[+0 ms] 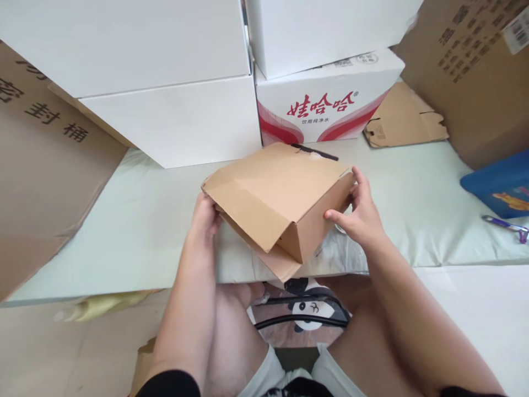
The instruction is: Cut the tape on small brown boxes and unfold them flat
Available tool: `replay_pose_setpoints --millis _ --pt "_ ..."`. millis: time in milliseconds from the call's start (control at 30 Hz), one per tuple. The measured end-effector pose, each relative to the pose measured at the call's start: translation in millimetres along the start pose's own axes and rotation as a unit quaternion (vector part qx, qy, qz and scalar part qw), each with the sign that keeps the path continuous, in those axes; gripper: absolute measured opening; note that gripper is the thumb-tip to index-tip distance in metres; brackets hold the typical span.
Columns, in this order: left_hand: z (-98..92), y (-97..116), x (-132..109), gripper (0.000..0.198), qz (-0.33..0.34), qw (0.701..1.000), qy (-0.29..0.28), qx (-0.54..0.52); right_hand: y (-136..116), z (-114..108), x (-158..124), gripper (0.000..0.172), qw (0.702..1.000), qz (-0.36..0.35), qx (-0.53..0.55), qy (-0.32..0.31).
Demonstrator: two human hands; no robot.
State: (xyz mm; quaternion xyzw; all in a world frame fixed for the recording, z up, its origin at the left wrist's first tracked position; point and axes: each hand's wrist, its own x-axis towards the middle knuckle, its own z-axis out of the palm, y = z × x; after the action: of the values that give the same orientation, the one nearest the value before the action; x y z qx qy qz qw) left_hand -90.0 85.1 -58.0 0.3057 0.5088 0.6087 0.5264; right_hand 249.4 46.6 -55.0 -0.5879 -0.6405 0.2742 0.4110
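A small brown cardboard box is tilted above the pale green mat, one flap hanging down toward me. My left hand grips its left side, fingers tucked behind and under the box. On the box's right end, my right hand presses with fingers curled around the corner and the thumb on the side wall. Both hands hold the box between them near the mat's front edge.
Large white boxes are stacked behind the mat, beside a white carton with red lettering. Big brown cartons stand at left and right. A flat cardboard piece, a blue item and a purple tool lie at right.
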Motion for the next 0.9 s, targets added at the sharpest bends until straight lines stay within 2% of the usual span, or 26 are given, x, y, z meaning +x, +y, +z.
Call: replay_pose_setpoints --millis 100,267,433,467,533,600,667,733,900 --pt "6.3 0 1 0.022 -0.002 0.999 0.044 0.01 2 3 1 0.131 1.0 -0.002 0.011 0.002" --pt "16.1 -8 -12 0.032 0.119 0.986 0.082 0.081 10 9 4 0.121 1.0 0.02 0.024 -0.004" --pt "14.8 -13 -41 0.037 0.227 0.935 0.115 0.245 17 17 5 0.125 1.0 0.013 0.018 0.003" --pt "14.8 -13 -47 0.033 0.234 0.934 0.094 0.254 17 18 4 0.126 1.0 0.01 0.014 0.005" --pt "16.4 -13 -59 0.032 0.208 0.947 -0.009 0.244 16 20 3 0.127 1.0 0.006 0.005 0.007" --pt "19.5 -13 -69 0.04 0.157 0.951 -0.127 0.234 14 20 1 0.127 1.0 -0.002 -0.011 0.014" --pt "23.8 -11 -77 0.056 0.123 0.941 -0.19 0.252 12 20 1 0.126 0.999 -0.008 -0.025 0.026" --pt "28.9 -10 -83 0.065 0.112 0.938 -0.194 0.266 9 20 0 0.125 0.999 -0.005 -0.021 0.038" --pt "40.6 -8 -96 0.051 0.075 0.968 -0.114 0.21 3 21 0 0.118 0.999 0.001 0.005 0.046"
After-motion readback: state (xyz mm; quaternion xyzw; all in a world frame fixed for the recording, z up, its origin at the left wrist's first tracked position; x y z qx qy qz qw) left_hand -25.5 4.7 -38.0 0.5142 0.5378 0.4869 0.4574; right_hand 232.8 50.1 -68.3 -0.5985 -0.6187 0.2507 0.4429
